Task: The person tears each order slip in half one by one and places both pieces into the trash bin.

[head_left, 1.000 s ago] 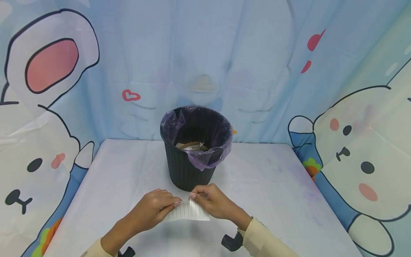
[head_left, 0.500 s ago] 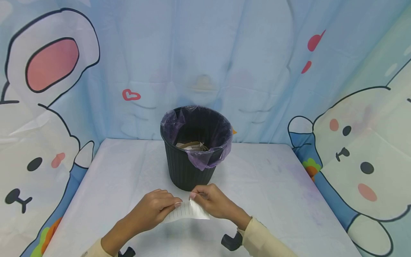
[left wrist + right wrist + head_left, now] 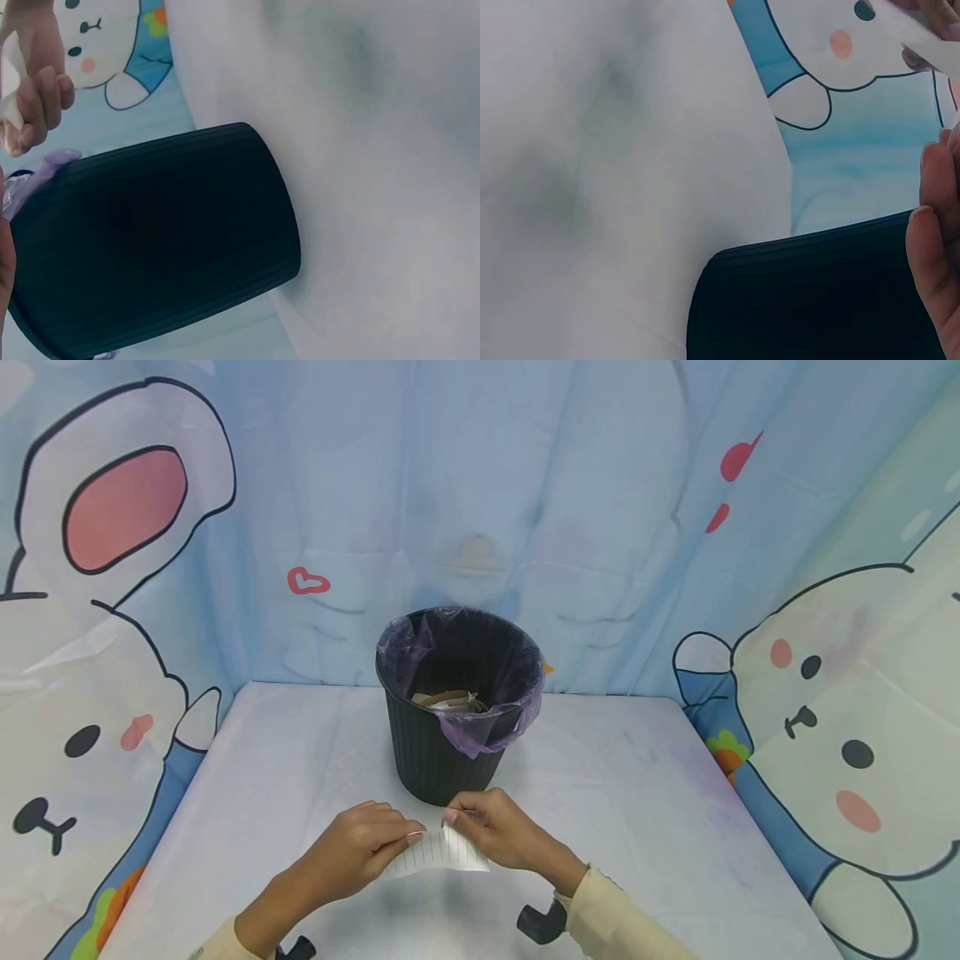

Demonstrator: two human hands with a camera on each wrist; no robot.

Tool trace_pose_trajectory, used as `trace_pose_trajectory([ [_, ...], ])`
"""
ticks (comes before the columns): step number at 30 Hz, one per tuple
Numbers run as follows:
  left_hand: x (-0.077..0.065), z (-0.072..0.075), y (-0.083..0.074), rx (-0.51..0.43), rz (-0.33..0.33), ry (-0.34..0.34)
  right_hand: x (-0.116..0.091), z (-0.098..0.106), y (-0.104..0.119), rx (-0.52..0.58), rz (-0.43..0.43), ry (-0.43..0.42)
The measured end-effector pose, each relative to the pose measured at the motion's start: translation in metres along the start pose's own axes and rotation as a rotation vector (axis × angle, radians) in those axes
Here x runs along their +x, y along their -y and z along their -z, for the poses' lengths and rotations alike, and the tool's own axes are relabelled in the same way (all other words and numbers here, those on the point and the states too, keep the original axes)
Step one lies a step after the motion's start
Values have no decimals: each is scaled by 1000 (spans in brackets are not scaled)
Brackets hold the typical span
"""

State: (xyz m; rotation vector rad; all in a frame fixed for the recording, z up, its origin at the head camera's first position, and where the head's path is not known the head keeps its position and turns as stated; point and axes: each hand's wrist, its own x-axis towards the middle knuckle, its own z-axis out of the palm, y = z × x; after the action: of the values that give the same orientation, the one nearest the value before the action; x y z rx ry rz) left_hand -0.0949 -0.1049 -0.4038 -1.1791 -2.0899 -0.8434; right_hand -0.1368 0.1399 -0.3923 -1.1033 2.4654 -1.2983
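Observation:
A small sheet of white lined paper [image 3: 435, 854] is held up between both hands, just in front of the bin in the head view. Thumb and fingers of my left hand [image 3: 365, 842] pinch its upper left edge. On the other side my right hand [image 3: 501, 832] pinches the upper right part with curled fingers. A notch shows in the paper's top edge between the two thumbs. In the left wrist view the paper [image 3: 10, 82] hangs from the right hand [image 3: 41, 101]. Part of the paper [image 3: 930, 54] also shows at the right wrist view's upper right corner.
Behind the hands stands a black ribbed bin [image 3: 442, 770] with a purple plastic liner [image 3: 487, 735] folded over its rim. Some brown and white scraps [image 3: 450, 700] lie inside. A white cloth [image 3: 622, 793] covers the table, and a blue printed curtain [image 3: 330, 485] hangs behind.

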Motion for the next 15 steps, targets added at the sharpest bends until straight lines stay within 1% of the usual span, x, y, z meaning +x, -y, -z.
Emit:
trace_pose_trajectory([
  [8, 1, 1, 1, 4, 4, 3, -1, 1, -4, -32, -6, -25],
  [15, 1, 0, 1, -12, -5, -1, -1, 1, -3, -45, -10, -19],
])
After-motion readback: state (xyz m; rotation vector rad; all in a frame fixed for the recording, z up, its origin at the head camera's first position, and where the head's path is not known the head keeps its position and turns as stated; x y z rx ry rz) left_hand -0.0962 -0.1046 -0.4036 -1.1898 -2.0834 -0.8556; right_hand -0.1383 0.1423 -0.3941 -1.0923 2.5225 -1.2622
